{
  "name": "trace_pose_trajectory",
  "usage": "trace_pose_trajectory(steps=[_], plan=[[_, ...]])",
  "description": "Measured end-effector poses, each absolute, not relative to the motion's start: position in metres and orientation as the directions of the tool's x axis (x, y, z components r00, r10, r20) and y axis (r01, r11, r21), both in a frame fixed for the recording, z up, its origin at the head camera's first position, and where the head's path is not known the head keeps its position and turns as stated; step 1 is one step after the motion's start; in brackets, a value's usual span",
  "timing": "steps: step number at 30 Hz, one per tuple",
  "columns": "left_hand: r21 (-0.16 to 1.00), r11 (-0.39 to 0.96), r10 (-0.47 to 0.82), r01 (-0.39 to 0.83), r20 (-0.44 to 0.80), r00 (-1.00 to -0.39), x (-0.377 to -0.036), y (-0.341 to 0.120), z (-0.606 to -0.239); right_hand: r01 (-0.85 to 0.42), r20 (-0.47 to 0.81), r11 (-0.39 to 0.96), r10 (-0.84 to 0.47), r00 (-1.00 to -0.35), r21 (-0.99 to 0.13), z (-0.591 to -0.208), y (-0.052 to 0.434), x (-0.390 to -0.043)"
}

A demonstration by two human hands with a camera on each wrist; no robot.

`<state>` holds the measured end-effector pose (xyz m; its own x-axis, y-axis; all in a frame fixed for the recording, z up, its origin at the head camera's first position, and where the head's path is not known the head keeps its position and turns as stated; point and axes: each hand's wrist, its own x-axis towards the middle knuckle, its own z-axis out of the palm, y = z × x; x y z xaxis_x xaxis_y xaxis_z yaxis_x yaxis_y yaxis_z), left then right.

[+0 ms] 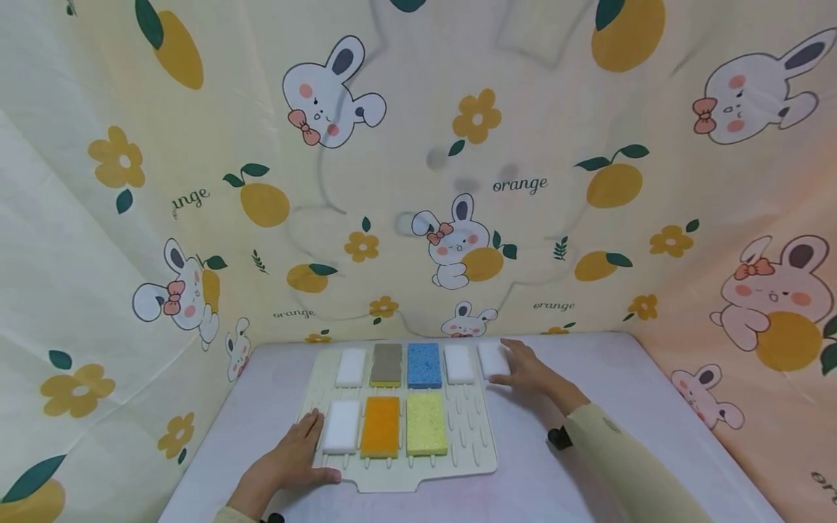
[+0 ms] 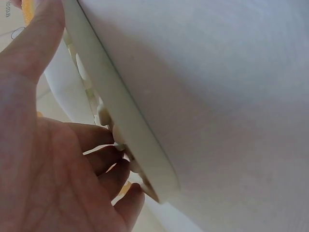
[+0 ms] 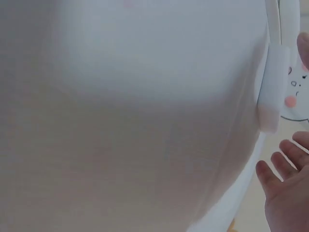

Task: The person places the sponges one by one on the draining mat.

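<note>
The left hand lies flat, fingers spread, on the near-left corner of the ribbed cream mat. The right hand, fingers straight, touches the smooth white rectangular sponge at the mat's far-right corner.

My head camera is looking down and forward over the cream slotted plastic tray; both wrist cameras are sitting very close, sharing its edge.

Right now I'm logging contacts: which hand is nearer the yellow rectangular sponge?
Left. The left hand rests at the cream mat's front-left corner; the right hand touches a white sponge farther from the yellow rectangular sponge.
</note>
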<state>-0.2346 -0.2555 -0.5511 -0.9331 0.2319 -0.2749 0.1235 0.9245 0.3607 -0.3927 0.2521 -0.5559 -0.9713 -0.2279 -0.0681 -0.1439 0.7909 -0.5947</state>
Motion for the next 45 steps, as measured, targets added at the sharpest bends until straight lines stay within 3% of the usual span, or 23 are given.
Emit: trace_pose_trajectory(steps=[22, 45], plan=[[0.352, 0.929, 0.218, 0.115, -0.270, -0.938, -0.235, -0.256, -0.552, -0.121, -0.187, 0.845, -0.251, -0.950, -0.521, -0.561, 0.250, -0.419], [0.346, 0.931, 0.219, 0.115, -0.280, -0.935, -0.236, -0.257, -0.557, -0.174, -0.106, 0.810, -0.278, -0.955, -0.559, -0.557, 0.252, -0.403]])
